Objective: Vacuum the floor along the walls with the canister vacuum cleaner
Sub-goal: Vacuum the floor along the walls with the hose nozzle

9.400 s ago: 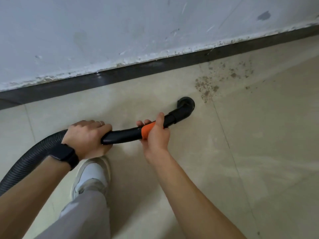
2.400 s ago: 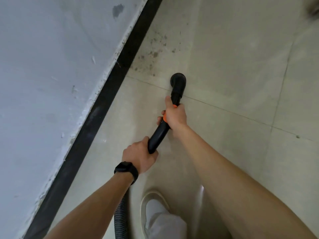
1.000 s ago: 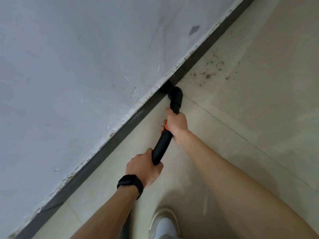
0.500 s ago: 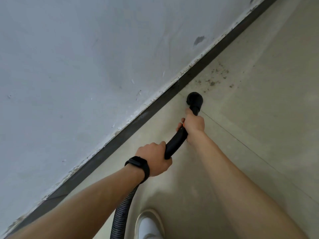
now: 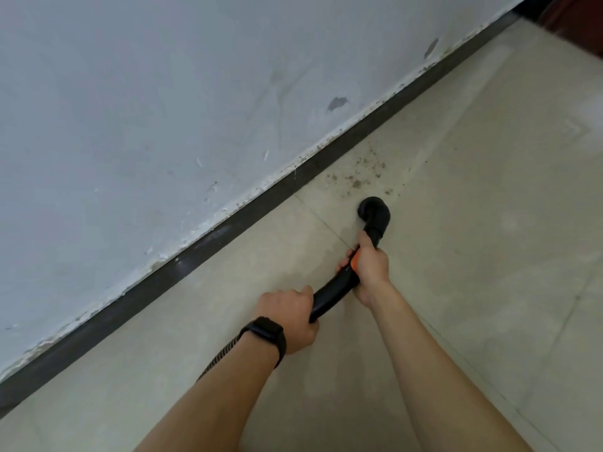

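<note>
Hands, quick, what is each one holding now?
Left hand: gripping the vacuum wand.
Right hand: gripping the vacuum wand, nearer the nozzle.

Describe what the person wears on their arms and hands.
Both arms are bare to the frame's edge: no sleeves, no gloves. The left hand has a black band at the wrist, like a watch or tracker. The right hand wears nothing visible.

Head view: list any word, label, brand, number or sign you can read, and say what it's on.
None can be read.
The black vacuum tube and its orange band show no brand or label.
The black wristband shows nothing legible.
The wall and the floor tiles show only stains, chips and scuffs.
</note>
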Tool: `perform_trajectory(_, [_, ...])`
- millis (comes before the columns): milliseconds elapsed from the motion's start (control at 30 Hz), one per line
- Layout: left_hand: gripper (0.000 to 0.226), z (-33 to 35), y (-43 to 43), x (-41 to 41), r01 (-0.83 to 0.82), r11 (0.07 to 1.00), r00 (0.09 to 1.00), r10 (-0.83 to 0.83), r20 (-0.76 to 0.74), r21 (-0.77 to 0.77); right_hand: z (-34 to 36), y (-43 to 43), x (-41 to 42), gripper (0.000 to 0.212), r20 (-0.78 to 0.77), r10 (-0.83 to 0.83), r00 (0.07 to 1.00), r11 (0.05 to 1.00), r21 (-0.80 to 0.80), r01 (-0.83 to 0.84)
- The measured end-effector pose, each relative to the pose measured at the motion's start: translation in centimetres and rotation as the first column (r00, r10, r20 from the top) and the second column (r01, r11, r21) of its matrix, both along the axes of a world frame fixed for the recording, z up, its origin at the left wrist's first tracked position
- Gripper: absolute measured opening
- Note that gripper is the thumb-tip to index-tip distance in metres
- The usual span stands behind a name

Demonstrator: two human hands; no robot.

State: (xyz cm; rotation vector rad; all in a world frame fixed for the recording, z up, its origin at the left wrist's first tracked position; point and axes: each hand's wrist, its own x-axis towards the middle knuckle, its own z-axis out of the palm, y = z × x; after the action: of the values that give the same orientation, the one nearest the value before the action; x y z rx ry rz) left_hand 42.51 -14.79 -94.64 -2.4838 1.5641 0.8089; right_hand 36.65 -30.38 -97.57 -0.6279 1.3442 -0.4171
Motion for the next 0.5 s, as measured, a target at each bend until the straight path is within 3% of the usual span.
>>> perform_trajectory(500, [0.028, -2.3, 1.1, 2.6, -0.199, 0.979, 0.980, 0.198, -0.024, -0.054, -0.8, 0.4, 5.3, 0.025, -0.011, 0.153, 0.988, 0.987, -0.050, -0.153])
